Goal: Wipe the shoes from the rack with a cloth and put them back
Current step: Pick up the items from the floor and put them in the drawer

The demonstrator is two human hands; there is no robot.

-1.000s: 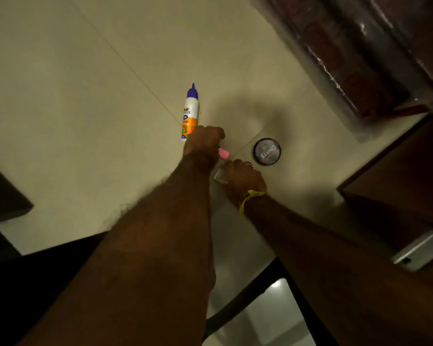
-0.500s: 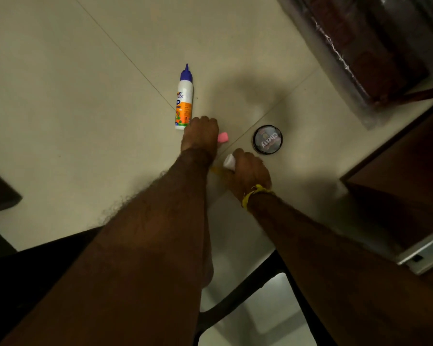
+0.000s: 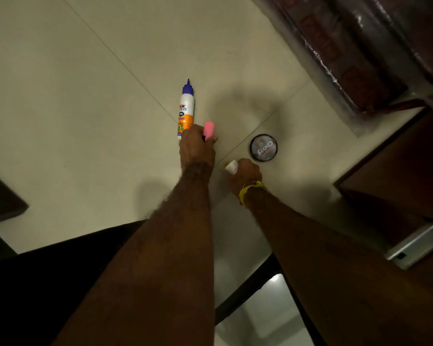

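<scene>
Lying on the floor tiles [image 3: 60, 96], the glue bottle [image 3: 186, 108] touches my left hand [image 3: 196, 151], which now holds a pink-capped item [image 3: 208, 129] raised higher than before; my right hand [image 3: 245, 172] grips a small white object [image 3: 231, 167] beside the polish tin [image 3: 263, 147]. Shoes and cloth are out of sight.

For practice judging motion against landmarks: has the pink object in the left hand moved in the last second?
Yes. The pink object, held by the left hand, has shifted away from the round tin, closer to the glue bottle.
</scene>
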